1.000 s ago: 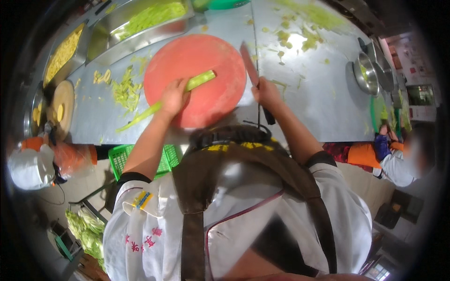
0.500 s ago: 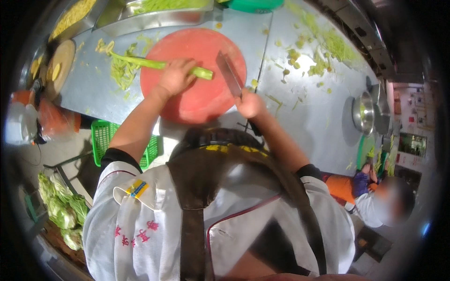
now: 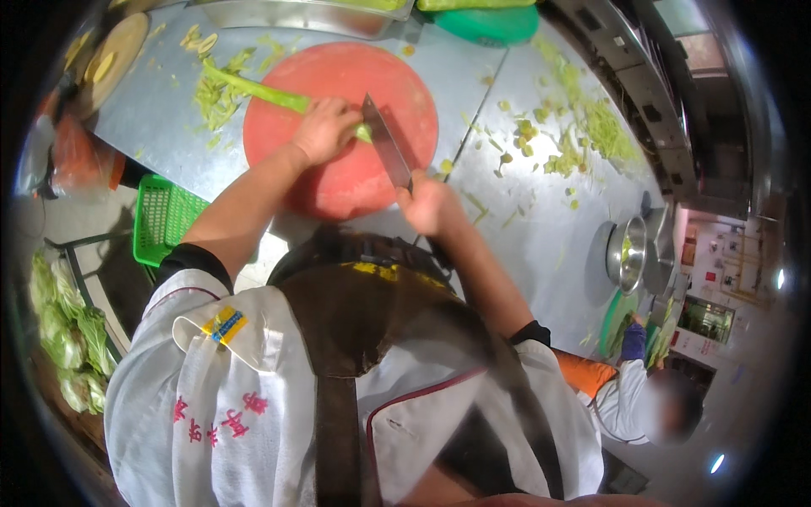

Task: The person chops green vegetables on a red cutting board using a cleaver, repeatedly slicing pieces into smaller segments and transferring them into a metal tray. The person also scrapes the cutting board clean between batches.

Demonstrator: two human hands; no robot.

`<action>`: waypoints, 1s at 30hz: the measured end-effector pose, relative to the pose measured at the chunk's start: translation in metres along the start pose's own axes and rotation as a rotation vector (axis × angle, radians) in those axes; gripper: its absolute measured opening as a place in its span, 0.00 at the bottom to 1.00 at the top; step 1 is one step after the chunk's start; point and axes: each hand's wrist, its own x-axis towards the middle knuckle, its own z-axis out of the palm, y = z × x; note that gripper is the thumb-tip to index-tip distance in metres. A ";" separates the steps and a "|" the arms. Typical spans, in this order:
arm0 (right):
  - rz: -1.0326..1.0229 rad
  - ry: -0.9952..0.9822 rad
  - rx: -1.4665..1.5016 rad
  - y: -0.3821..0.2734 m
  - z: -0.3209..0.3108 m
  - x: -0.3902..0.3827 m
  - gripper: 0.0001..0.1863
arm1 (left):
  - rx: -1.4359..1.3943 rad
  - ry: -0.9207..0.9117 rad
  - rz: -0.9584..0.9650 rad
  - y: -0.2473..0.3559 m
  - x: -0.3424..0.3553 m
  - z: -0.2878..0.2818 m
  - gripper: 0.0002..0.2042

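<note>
A round red cutting board [image 3: 346, 188] lies on the metal table. Across it, slanting, runs a long peeled green celtuce stalk [image 3: 272, 95], its thin left end reaching past the board's rim. My left hand [image 3: 327, 133] is closed over the stalk near its thick right end, a short stub showing beyond the fingers. In my right hand [image 3: 431, 204] is the handle of a cleaver [image 3: 387, 144], its broad blade upright right beside that stub. Whether the edge touches the stalk I cannot tell. Green peelings [image 3: 215, 100] lie left of the board.
A metal tray [image 3: 300, 19] and a green lid-like disc [image 3: 490, 24] stand at the back. Scraps [image 3: 583, 144] are strewn over the table's right part, near steel bowls [image 3: 627, 253]. A green basket [image 3: 165, 221] stands below left. Another person [image 3: 629, 397] works at far right.
The cleaver has come left, from a gap away to right beside the stalk's thick end. Less of that end now shows beyond my left hand. The whole view has shifted a little.
</note>
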 end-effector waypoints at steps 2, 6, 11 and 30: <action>-0.017 -0.012 -0.014 0.000 -0.001 0.000 0.11 | 0.000 -0.006 0.011 -0.002 0.000 0.000 0.17; -0.069 -0.023 -0.023 0.001 -0.001 0.003 0.12 | 0.005 -0.020 -0.007 -0.002 0.000 0.001 0.16; 0.026 -0.140 -0.080 -0.007 0.014 0.029 0.13 | -0.009 -0.035 -0.007 -0.001 0.000 0.000 0.15; -0.121 0.023 0.013 -0.011 0.011 0.023 0.13 | 0.058 0.014 -0.119 -0.011 -0.009 -0.009 0.15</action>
